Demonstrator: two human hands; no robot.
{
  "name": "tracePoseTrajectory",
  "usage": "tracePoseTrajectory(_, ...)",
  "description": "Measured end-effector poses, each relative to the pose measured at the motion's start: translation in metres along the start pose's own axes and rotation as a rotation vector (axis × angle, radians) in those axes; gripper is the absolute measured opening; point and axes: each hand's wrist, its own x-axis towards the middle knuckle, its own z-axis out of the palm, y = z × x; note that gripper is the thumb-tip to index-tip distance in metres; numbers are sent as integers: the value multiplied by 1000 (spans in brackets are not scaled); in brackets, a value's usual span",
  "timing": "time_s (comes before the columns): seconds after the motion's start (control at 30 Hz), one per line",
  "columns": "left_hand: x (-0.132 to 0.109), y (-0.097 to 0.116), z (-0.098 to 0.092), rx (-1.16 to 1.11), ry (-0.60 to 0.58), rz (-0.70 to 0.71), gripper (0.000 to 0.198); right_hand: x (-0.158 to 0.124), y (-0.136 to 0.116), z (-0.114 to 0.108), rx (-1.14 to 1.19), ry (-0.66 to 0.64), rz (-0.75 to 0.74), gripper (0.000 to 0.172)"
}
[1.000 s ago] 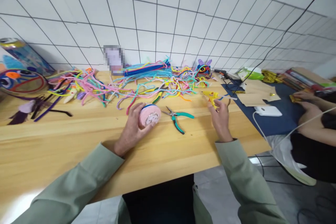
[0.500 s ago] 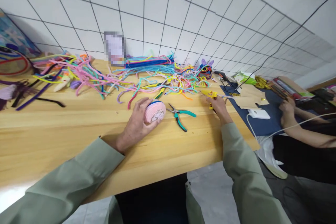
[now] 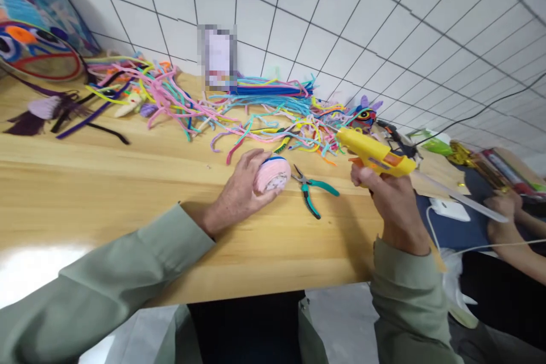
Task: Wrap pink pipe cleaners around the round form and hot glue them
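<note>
My left hand (image 3: 243, 187) is wrapped round a pink, round, coiled piece (image 3: 271, 175) with a blue band on its far edge and a pale patterned face, held at the tabletop. A yellow hot glue gun (image 3: 373, 151) is gripped by my right hand (image 3: 394, 202), raised above the table with its nozzle pointing left. Out of the gun's back sticks a long translucent glue stick (image 3: 463, 198). Between my hands lie pliers with teal handles (image 3: 313, 190), jaws spread. Just behind the pink piece is a tool with yellow-green handles (image 3: 284, 141), partly covered by pipe cleaners.
Colourful pipe cleaners (image 3: 166, 96) are heaped along the wall, with a blue bundle (image 3: 268, 91) among them. A decorated round face piece (image 3: 42, 54) stands far left. At right are a white box with a cable (image 3: 450, 209) and a co-worker's arms (image 3: 512, 227).
My right hand has lifted the glue gun off the table area and brought it up and nearer to me. My left hand keeps its hold on the pink piece. The view has shifted.
</note>
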Motion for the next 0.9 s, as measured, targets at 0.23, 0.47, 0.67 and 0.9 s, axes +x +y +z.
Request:
tracePoseTrajectory(0.23,0,0,-2,-46,4,40,78,-16,11,31,134,-278,191,43)
tracePoseTrajectory(0.47,-3,5,-10,-90,-44,10,71,-16,21,38,225,-409,209,43)
tracePoseTrajectory(0.67,-4,2,-9,-85,-14,2,68,-18,22,36,218,-427,236,46)
tracePoseTrajectory(0.9,-4,5,-8,-110,-10,-4,66,-23,18,31,181,-449,335,48)
